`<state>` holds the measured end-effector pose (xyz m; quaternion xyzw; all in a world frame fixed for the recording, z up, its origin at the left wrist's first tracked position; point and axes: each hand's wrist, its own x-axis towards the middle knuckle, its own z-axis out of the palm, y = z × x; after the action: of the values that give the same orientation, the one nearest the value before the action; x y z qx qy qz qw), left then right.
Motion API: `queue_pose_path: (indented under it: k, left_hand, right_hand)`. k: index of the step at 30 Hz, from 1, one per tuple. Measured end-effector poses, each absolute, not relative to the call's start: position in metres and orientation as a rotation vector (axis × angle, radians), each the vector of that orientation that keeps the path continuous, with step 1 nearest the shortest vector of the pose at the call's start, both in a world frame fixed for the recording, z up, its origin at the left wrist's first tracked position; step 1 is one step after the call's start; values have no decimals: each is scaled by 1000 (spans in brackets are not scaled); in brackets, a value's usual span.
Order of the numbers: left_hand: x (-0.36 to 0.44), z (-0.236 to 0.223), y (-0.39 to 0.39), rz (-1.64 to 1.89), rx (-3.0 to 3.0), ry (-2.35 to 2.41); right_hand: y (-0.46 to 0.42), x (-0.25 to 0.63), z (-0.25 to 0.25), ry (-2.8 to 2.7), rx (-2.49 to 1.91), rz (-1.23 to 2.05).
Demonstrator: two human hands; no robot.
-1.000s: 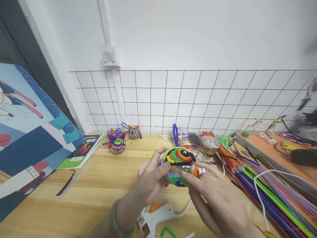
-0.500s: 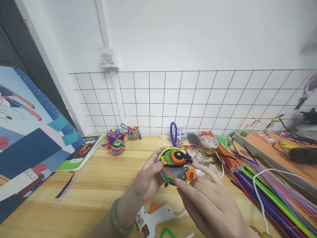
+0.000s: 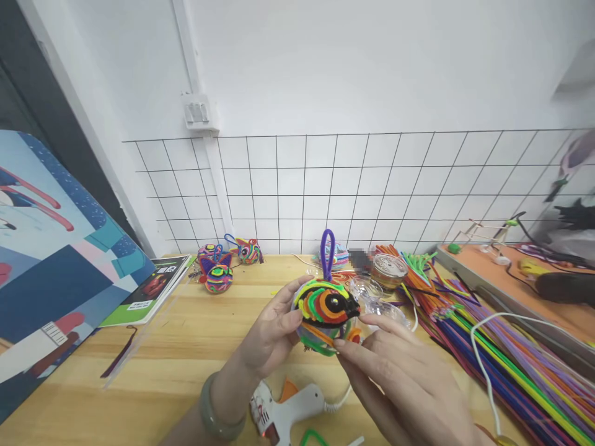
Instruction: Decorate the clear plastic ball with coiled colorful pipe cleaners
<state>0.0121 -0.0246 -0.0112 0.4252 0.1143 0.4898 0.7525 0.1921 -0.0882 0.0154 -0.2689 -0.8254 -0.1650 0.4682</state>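
Note:
My left hand (image 3: pixel 272 337) holds a round bird ornament (image 3: pixel 325 306), its fingers behind the ball and its thumb on the near side. Rings of coloured pipe cleaner, a black eye and a black beak cover the upper part, and a purple loop (image 3: pixel 328 251) rises from the top. A greyish patch shows low on the side, crossed by an orange strip. My right hand (image 3: pixel 404 378) grips the ornament's lower right, one fingertip at the strip's end and another near the beak. Below the hands lies a white hot glue gun (image 3: pixel 297 406).
Finished ornaments (image 3: pixel 218 275) sit at the back left beside a magazine (image 3: pixel 144 294). Bundled pipe cleaners (image 3: pixel 502 359) fill the right, with a white cord (image 3: pixel 481 359) across them. Clear plastic shells (image 3: pixel 388 313) and a spool (image 3: pixel 389 269) stand behind my right hand.
The ornament has turned and tilted slightly in my hands, showing more of the bird's eye and side. Both hands keep hold; the view has shifted a little.

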Motion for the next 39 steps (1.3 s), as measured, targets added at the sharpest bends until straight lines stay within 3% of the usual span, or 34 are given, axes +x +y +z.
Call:
queue_pose_path:
  k: [16, 26, 39]
  left_hand:
    - [14, -6, -28, 1010, 969, 271]
    - [14, -6, -27, 995, 968, 361]
    - [12, -10, -25, 995, 909, 316]
  right_hand:
    - [-86, 202, 29, -2005, -780, -302]
    - [-83, 201, 28, -2021, -667, -413]
    - [-88, 207, 30, -1999, -796, -51]
